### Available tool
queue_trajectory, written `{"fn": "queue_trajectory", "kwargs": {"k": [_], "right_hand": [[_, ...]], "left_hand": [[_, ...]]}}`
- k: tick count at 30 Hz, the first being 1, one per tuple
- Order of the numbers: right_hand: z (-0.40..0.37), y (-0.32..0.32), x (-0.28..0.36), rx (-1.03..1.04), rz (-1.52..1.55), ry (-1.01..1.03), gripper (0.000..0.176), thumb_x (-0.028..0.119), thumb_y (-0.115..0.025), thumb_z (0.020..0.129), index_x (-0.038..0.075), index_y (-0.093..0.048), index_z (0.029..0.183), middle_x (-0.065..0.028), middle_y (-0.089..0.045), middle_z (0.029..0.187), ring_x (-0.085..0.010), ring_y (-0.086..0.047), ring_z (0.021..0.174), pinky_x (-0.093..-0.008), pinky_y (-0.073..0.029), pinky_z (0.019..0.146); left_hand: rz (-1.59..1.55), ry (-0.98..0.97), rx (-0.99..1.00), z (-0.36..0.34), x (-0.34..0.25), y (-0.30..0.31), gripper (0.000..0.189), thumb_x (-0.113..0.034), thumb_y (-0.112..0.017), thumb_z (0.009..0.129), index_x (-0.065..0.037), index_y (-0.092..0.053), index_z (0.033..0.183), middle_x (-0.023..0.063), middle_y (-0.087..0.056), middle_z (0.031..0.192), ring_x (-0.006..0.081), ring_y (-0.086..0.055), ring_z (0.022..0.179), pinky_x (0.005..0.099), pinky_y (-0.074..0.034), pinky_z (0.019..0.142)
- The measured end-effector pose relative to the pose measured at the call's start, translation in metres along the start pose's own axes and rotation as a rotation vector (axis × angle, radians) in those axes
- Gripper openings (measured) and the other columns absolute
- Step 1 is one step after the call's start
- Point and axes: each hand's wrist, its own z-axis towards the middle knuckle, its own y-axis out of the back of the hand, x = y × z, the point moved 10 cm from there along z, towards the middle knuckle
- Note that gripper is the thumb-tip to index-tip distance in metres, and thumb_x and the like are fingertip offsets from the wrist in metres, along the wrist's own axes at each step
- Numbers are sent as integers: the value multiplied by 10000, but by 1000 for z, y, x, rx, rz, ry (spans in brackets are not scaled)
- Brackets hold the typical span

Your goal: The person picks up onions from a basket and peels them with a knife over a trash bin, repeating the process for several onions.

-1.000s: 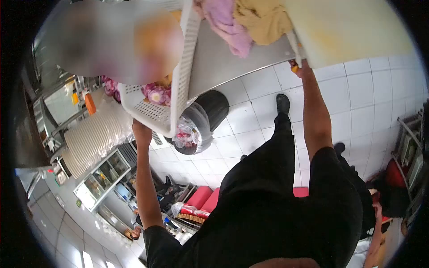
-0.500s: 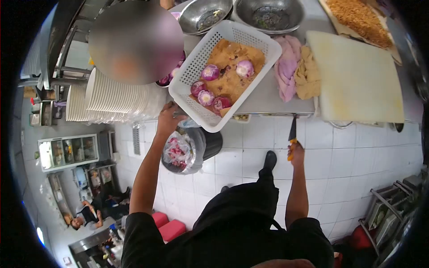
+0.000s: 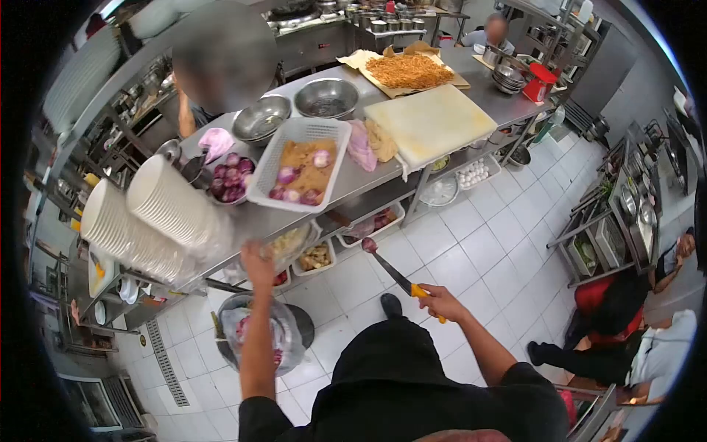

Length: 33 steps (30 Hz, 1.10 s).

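Observation:
Wrapped round the yellow handle of a knife [image 3: 396, 275] is my right hand [image 3: 440, 302]. A small red onion [image 3: 370, 245] shows at the blade's tip, over the floor. My left hand [image 3: 258, 264] is raised beside the counter's front edge, above the lined bin [image 3: 234, 313]; motion smears its fingers, and whether it holds anything is unclear. On the counter, a white perforated basket [image 3: 268, 163] holds several purple onions in brownish water or residue. A bowl of whole purple onions [image 3: 232, 177] stands left of it.
Stacked white containers [image 3: 166, 206] line the counter's left. Metal bowls [image 3: 326, 98], cloths [image 3: 362, 146], a white cutting board [image 3: 431, 125] and a tray of orange-brown food [image 3: 409, 71] lie farther along. Trays [image 3: 317, 258] sit beneath. Other people are across the counter and at right.
The view has swung, showing more of the kitchen. My left hand has come away from the basket's side. The knife now points up-left, with a small onion at its tip.

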Motion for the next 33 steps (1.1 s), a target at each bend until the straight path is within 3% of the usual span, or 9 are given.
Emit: {"fn": "queue_trajectory", "kwargs": {"k": [2,4,11,12,15,16,23,26,33], "right_hand": [[-44,-36,9,104,-12,49,534,71,-545,871,92,-507,1403,-32,-580,771,-72,-447,507,-225,-386,461],[-94,-74,31,205,-89,74,547,72,-586,877,110,-498,1416,-7,-572,793,-63,-447,536,-217,-396,489],[-158,-198,73,514,-391,298,580,173,-640,894,202,-471,1449,6,-607,825,-77,-486,578,-216,-433,540],[-171,-210,86,514,-502,255,581,194,-653,882,221,-486,1437,-20,-653,876,-116,-523,626,-251,-474,629],[-191,-246,116,560,-633,755,593,177,-660,864,229,-493,1431,-78,-696,983,-164,-570,701,-283,-495,739],[-205,-257,127,613,-692,544,581,137,-653,837,176,-518,1400,-178,-684,1106,-311,-654,921,-361,-481,875],[-215,-306,113,777,-938,581,654,224,-660,837,177,-423,1445,-193,-667,1100,-354,-642,977,-401,-488,887],[-212,-320,99,671,-1079,557,710,288,-644,850,142,-325,1467,-258,-637,1098,-402,-618,1032,-457,-475,907],[-227,-356,97,568,-1205,484,638,225,-528,891,93,-319,1479,-246,-623,1158,-413,-597,1083,-477,-471,924]], "left_hand": [[-233,128,15,-57,-4,14,461,-280,-721,837,21,-620,1172,273,-554,1250,414,-509,1183,439,-409,1008],[-629,389,256,-127,23,-18,515,-357,-700,877,5,-592,1228,248,-554,1271,356,-515,1200,393,-405,1007],[-1142,1077,95,-234,46,107,597,-433,-658,918,-83,-477,1367,92,-516,1342,175,-517,1098,356,-458,854],[-1231,1055,47,-239,58,120,495,-415,-632,941,-122,-497,1316,39,-573,1204,131,-551,994,305,-468,783],[-1420,938,-144,-259,82,171,387,-392,-594,969,-112,-520,1225,12,-600,1062,121,-580,873,265,-479,757],[-1366,987,-219,-263,79,198,311,-367,-566,989,-98,-540,1143,8,-602,973,115,-589,799,256,-491,717],[-1305,997,-405,-310,96,274,220,-323,-546,997,-103,-542,984,-6,-523,822,80,-479,715,246,-456,656],[-1217,989,-488,-316,93,292,244,-304,-523,1000,-104,-510,859,-22,-480,766,75,-418,676,237,-388,600],[-1070,867,-506,-317,129,319,258,-277,-501,998,-100,-511,809,-22,-479,730,78,-411,640,249,-359,572]]}}
